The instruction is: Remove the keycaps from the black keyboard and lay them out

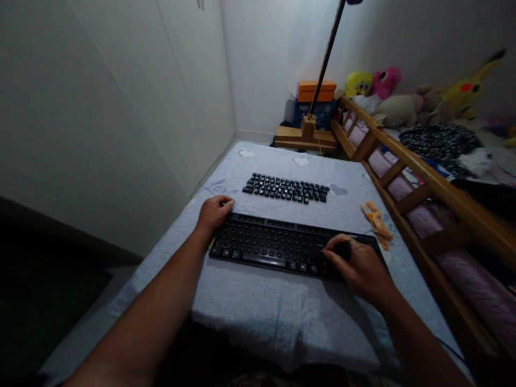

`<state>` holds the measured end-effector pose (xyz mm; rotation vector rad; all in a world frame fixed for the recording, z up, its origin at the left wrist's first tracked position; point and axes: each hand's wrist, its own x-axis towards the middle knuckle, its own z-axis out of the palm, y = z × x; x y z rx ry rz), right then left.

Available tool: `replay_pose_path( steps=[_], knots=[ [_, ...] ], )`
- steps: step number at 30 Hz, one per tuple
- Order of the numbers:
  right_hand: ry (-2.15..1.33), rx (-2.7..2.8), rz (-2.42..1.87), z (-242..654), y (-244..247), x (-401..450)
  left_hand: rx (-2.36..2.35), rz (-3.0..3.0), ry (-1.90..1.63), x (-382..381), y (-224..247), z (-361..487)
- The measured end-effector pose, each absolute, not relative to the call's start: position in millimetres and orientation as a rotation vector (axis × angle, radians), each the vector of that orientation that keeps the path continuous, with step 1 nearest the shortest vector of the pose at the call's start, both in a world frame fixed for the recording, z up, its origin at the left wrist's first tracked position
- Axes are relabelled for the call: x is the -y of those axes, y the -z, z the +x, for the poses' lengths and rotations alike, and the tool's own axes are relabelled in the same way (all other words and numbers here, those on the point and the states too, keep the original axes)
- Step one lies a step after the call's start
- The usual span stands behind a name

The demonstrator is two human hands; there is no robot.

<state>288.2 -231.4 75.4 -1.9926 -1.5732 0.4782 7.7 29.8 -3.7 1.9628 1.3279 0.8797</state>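
Note:
A black keyboard [262, 242] lies on the cloth-covered table, most of its keycaps off; the bottom row with the long space bar is still on it. Behind it, loose black keycaps [286, 188] are laid out in rows. My left hand [215, 212] rests at the keyboard's back left corner, fingers closed together; whatever they hold, if anything, is hidden. Over the keyboard's right part, my right hand [350, 260] makes a pinch with thumb and index finger, and what is between the fingertips is too small to make out.
An orange cloth item [377, 221] lies right of the keyboard. A wooden bed rail [427, 193] runs along the right side, with plush toys [387, 83] beyond. A wooden stand [308, 137] with a dark pole and boxes [316, 91] are behind the table. White cabinet doors [161, 97] stand left.

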Motion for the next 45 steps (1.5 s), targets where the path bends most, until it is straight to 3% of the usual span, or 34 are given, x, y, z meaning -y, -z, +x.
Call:
replay_pose_path(
  steps=[13,20,29,45],
  knots=[
    [-0.811,1.034,-1.705,291,-67,216,-1.335,1.943,-1.060,-23,-2,8],
    [-1.116,0.882,-1.488,280,-69,187,-1.054,2.215,-1.263,17,-39,25],
    [-1.222,0.870,-1.418,275,-67,174,-0.418,2.449,-0.926,84,-71,72],
    [-1.341,0.802,-1.363,273,-58,173,-0.395,2.301,-0.806,87,-52,78]
  ],
)
